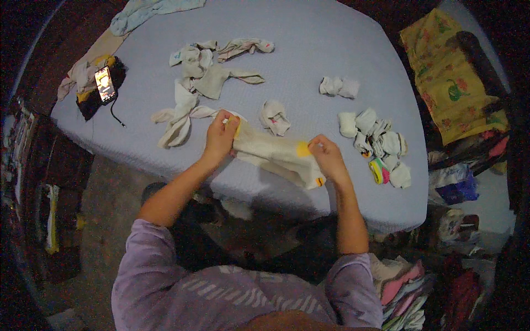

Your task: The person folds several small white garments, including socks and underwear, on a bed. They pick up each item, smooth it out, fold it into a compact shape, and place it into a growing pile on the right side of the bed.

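Both hands stretch a pale sock with yellow patches [265, 145] above the near edge of the bed. My left hand [221, 134] pinches its yellow end, and my right hand [328, 155] grips it beside another yellow patch. Below it hangs more pale sock fabric with a small orange mark [308, 178]. A bunched white sock [275, 117] lies just beyond the hands. Loose whitish socks [201, 72] are spread at the upper left. Several rolled socks [379, 132] form a group to the right, with a green, yellow and pink roll [377, 171] among them.
The bed's pale sheet [298, 49] lies under the socks. A lit phone [104, 84] rests on dark and yellow cloth at the left, near a black cable [116, 113]. A yellow patterned cloth [453, 82] is beyond the right edge. Folded clothes [401, 289] are stacked at lower right.
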Demonstrator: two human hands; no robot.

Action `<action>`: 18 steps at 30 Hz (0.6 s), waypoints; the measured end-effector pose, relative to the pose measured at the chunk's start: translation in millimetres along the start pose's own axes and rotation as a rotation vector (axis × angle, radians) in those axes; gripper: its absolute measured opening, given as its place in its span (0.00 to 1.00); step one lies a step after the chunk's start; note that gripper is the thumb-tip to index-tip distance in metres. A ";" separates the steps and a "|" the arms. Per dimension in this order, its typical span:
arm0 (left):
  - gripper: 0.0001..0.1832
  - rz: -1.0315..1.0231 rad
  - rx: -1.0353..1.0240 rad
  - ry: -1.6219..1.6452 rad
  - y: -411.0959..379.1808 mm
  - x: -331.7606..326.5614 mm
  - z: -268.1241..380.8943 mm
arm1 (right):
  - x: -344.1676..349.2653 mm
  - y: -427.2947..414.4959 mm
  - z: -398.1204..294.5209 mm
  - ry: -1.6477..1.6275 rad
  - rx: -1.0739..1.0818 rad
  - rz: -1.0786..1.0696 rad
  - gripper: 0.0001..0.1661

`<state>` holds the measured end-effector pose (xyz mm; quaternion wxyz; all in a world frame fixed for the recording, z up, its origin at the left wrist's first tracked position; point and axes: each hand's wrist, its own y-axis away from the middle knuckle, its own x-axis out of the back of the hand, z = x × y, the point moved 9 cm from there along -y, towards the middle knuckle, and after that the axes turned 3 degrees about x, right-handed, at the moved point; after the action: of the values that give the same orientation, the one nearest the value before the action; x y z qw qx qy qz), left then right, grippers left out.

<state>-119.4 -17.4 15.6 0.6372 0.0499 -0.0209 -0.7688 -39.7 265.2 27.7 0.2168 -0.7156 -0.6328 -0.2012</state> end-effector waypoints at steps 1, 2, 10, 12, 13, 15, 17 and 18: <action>0.07 0.060 -0.149 -0.264 6.2 0.7 8.0 | -5.7 3.9 -0.9 0.119 -0.009 -0.056 0.08; 0.08 0.119 -0.299 -0.527 11.1 -2.1 15.0 | -11.0 4.3 -0.9 0.253 -0.004 -0.070 0.10; 0.11 -0.113 0.242 -0.167 3.4 8.3 -45.4 | -20.7 2.8 -3.6 0.571 0.000 0.033 0.10; 0.11 -0.170 0.316 -0.096 7.0 1.5 -42.5 | -21.6 2.8 -3.6 0.533 0.020 0.031 0.10; 0.12 -0.186 0.340 -0.113 8.6 -1.2 -35.9 | -21.9 3.2 -5.0 0.488 0.017 0.018 0.11; 0.13 -0.219 0.361 -0.105 7.0 -2.0 -35.3 | -20.4 4.3 -12.9 0.396 0.011 -0.007 0.12; 0.13 -0.251 0.355 -0.056 3.1 5.4 -39.6 | -22.9 3.6 -24.4 0.347 0.035 -0.014 0.12; 0.13 -0.279 0.366 -0.069 1.4 6.8 -38.9 | -21.6 4.4 -26.2 0.324 0.040 -0.011 0.13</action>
<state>-115.2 -23.1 -23.3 0.5040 0.1406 -0.1749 -0.8341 -38.3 232.3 36.9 0.3292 -0.6657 -0.5974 -0.3027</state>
